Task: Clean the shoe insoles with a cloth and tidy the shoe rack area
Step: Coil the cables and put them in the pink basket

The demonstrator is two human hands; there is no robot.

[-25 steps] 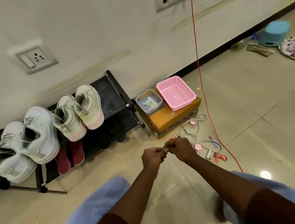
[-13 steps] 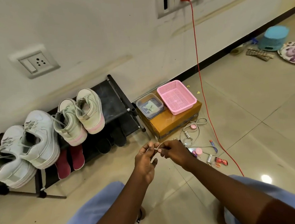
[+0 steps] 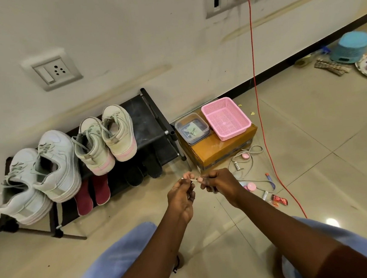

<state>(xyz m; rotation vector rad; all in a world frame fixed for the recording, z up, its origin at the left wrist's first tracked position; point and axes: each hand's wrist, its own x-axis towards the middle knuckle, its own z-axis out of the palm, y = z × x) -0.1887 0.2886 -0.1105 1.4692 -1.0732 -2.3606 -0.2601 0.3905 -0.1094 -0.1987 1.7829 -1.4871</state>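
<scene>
This looks like tidying: my left hand [image 3: 181,197] and right hand [image 3: 221,183] are close together above the floor [image 3: 312,149], each pinching one end of a small pale strip [image 3: 192,179] I can't identify. The maroon insoles [image 3: 92,195] poke out under the sneakers [image 3: 56,167] on the shoe rack [image 3: 152,123], far left. No cloth shows, so next I should probably drop this in the pink basket [image 3: 233,134] and find one.

Glossy tiled floor [image 3: 310,127] throwing back light; pink perforated plastic basket [image 3: 226,118] on a smooth cardboard box [image 3: 219,149]; matt black shoe rack [image 3: 152,128]; soft, leather-look sneakers [image 3: 56,165].
</scene>
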